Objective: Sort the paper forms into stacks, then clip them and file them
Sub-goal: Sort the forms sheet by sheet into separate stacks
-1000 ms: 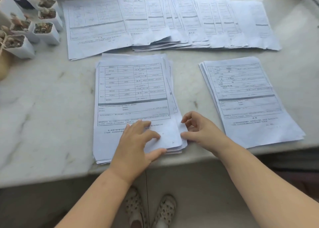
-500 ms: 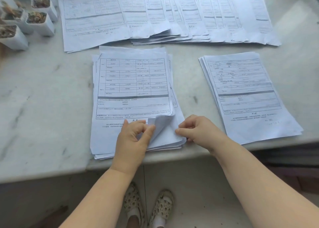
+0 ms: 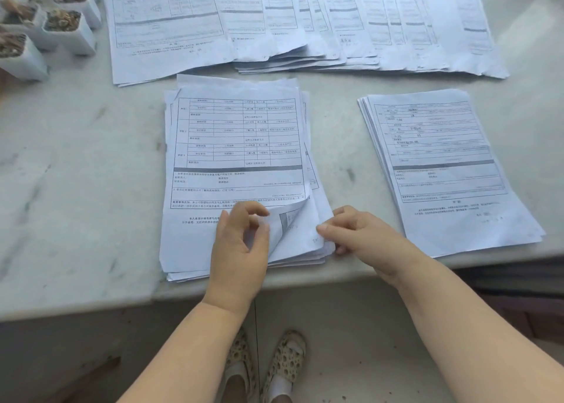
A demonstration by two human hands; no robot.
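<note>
A thick stack of printed forms (image 3: 238, 146) lies in the middle of the marble counter, near its front edge. My left hand (image 3: 239, 250) rests on the stack's lower part and pinches the curled-up bottom right corner of the top sheet (image 3: 283, 222) between thumb and fingers. My right hand (image 3: 363, 235) sits at the stack's lower right corner, fingers curled, fingertips touching the sheets below. A second, thinner stack of forms (image 3: 442, 164) lies to the right. Several overlapping forms (image 3: 305, 21) are fanned out in a row along the back.
White square pots (image 3: 64, 27) with small plants stand at the back left corner. The counter's front edge (image 3: 305, 286) runs just under my wrists. Below it I see the floor and my patterned shoes (image 3: 265, 369).
My left hand went from lying flat on the stack to lifting and curling the top sheet's bottom right corner. My right hand shifted slightly left onto the sheets beneath.
</note>
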